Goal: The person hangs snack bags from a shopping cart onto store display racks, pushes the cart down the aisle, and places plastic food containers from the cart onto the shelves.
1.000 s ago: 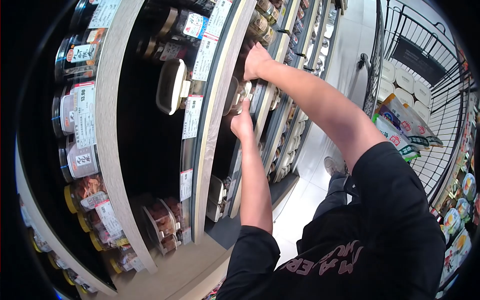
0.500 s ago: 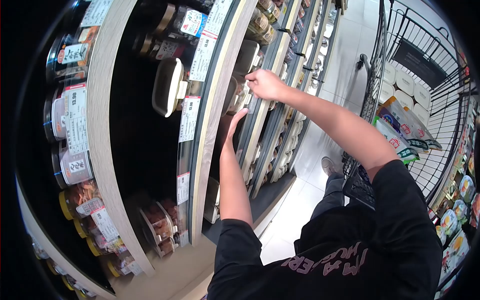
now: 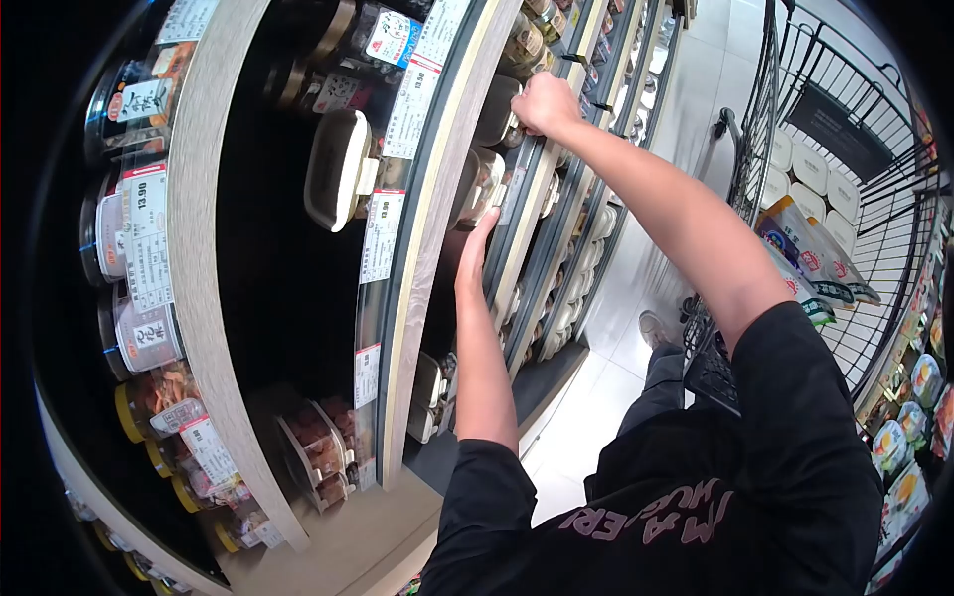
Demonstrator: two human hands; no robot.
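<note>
In the head view, my right hand [image 3: 549, 105] has its fingers curled against the front edge of a dark-sided lidded food container [image 3: 494, 111] on the shelf. Lower down, my left hand [image 3: 479, 244] reaches up with a finger stretched out, its tip at the pale clip edge of a second lidded food container [image 3: 477, 187]. The rest of its fingers are partly hidden. Both containers stand on edge in this tilted view, one above the other, behind the price rail.
A similar container [image 3: 338, 171] sits on the nearer shelf, beside price tags [image 3: 381, 236]. Jars [image 3: 149, 104] line the left shelf. On the right stands a wire shopping cart [image 3: 879, 214] with white lidded tubs [image 3: 810, 169] and bagged goods [image 3: 810, 260]. Packed goods [image 3: 926, 382] fill the far right.
My right hand has moved up and slightly right, from the lower container to the upper one. My left hand has shifted slightly right and up, beside the lower container.
</note>
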